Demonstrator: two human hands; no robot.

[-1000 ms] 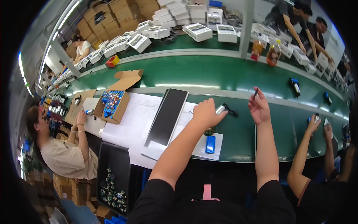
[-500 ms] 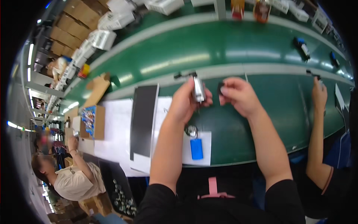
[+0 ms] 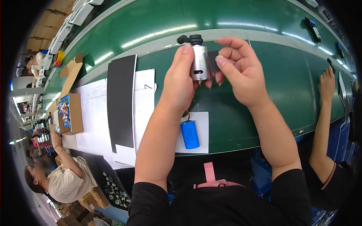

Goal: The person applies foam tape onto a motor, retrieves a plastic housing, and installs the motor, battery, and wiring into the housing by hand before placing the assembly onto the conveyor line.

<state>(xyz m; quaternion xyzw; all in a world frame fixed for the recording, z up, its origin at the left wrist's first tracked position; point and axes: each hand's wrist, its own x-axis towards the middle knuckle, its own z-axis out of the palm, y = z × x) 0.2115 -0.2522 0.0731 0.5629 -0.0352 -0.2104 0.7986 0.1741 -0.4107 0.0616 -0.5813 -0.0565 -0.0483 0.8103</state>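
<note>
My left hand (image 3: 178, 77) is wrapped round a silver cylindrical motor (image 3: 200, 62), held upright above the green bench. The motor has a black fitting (image 3: 195, 39) on its top and a bit of red at its lower end. Between the thumb and fingers of my right hand (image 3: 243, 73) is a small black rectangular piece (image 3: 213, 63), brought up to the motor's right side. Whether its whole face touches the motor cannot be seen. Below my left hand a blue battery pack (image 3: 189, 135) with thin wires lies on a white sheet (image 3: 203, 130).
Black sheets (image 3: 121, 101) lie on white paper (image 3: 94, 101) to the left. Beyond them stands an open cardboard box (image 3: 76, 115) of small blue parts. A person (image 3: 68, 177) works at far left; another person's arm (image 3: 323, 124) reaches in at right. Similar devices (image 3: 313, 31) lie at far right.
My right hand has brought the black piece left, up against the motor; before, they were apart. Both hands and the motor appear higher and larger in the picture, and the view has shifted.
</note>
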